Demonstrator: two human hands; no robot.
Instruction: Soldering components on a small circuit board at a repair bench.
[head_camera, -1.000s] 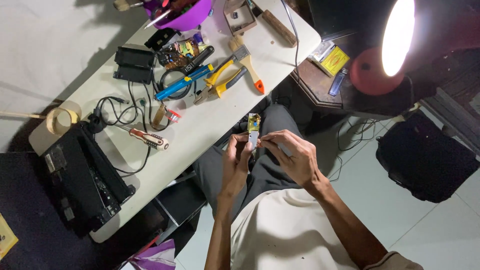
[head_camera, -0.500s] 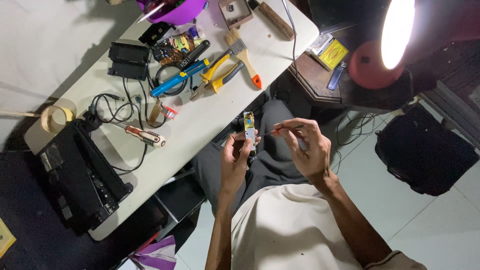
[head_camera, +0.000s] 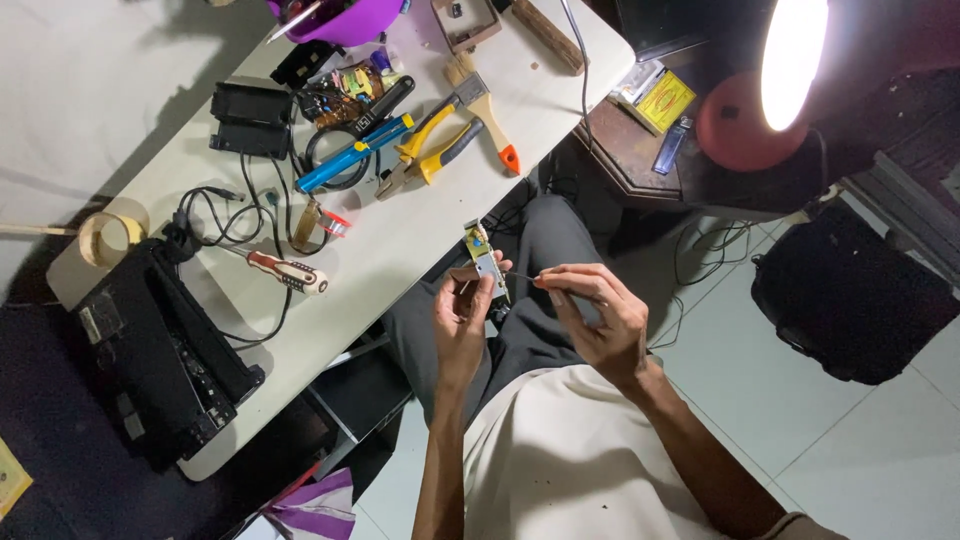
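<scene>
My left hand (head_camera: 460, 325) grips a small yellow and grey circuit board (head_camera: 482, 258) and holds it upright over my lap, just off the table's near edge. My right hand (head_camera: 598, 318) is beside it, fingers pinched on a thin dark wire (head_camera: 522, 277) whose tip reaches the board. On the white table (head_camera: 400, 240) to the left lie a screwdriver with a red and cream handle (head_camera: 288, 271), yellow-handled pliers (head_camera: 432, 150) and a paintbrush with an orange-tipped handle (head_camera: 487, 110).
A black device (head_camera: 150, 350) with cables fills the table's left end, a tape roll (head_camera: 108, 236) beside it. A purple bowl (head_camera: 340, 15) and a blue tool (head_camera: 352, 153) lie farther back. A lit lamp (head_camera: 792, 50) shines at upper right; a black bag (head_camera: 850, 295) sits on the tiled floor.
My right hand has drawn away from the board to the right and now pinches the thin wire toward it. The board stays in my left hand.
</scene>
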